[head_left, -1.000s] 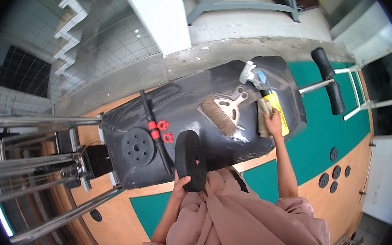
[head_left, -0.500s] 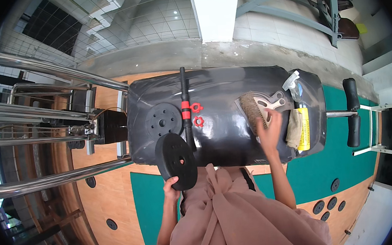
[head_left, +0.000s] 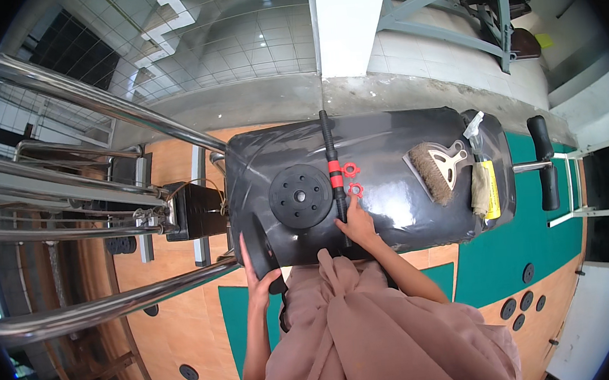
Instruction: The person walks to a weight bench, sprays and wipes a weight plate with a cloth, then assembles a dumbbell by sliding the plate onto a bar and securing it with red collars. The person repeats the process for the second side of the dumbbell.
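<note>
My left hand grips a thick black weight plate at the bench's near left corner. The plate is tilted up nearly on edge. My right hand is beside the lower part of a short black dumbbell bar with a red middle sleeve. Its index finger reaches to the lower red star-shaped collar, and the thumb is apart, at the bar. Another red collar lies just above. A second black plate with a ring of holes lies flat left of the bar.
On the right of the black padded bench lie a bristle brush with dustpan, a spray bottle with yellow label and a beige cloth. Chrome rails flank the left. Several small plates lie on the floor.
My right hand has left the brush and moved left to the bar and collars. The plate in my left hand has turned more edge-on. The view has shifted, with the bench further right.
</note>
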Demonstrator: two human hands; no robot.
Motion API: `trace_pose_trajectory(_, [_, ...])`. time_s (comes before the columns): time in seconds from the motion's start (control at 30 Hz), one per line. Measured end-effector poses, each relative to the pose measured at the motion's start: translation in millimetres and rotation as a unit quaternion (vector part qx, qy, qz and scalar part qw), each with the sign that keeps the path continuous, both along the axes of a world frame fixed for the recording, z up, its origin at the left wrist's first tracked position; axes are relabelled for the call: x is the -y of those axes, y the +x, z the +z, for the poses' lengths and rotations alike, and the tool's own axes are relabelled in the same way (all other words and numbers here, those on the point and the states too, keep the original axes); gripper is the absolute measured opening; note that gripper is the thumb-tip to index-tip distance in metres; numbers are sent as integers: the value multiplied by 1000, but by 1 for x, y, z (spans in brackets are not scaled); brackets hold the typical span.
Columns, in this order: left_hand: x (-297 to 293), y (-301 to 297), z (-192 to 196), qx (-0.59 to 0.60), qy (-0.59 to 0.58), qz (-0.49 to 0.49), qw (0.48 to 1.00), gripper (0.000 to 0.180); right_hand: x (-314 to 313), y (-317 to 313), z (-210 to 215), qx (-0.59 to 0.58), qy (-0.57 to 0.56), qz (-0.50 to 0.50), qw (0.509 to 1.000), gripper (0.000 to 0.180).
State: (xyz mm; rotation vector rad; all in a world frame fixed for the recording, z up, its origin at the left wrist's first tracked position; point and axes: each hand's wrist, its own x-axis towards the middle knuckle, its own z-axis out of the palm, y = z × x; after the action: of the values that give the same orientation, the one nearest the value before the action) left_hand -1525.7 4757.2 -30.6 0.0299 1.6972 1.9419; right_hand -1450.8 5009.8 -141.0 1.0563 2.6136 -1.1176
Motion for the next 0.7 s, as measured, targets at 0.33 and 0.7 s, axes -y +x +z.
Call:
trace_pose_trajectory(0.33, [-84, -101, -45, -371, -213, -332, 841, 106, 45, 6, -11, -163, 11, -206, 965, 49])
trace_pose_trajectory(0.7, [-126, -47, -119, -521, -325, -298, 731, 101, 50, 82, 86, -155, -103, -193, 963, 44])
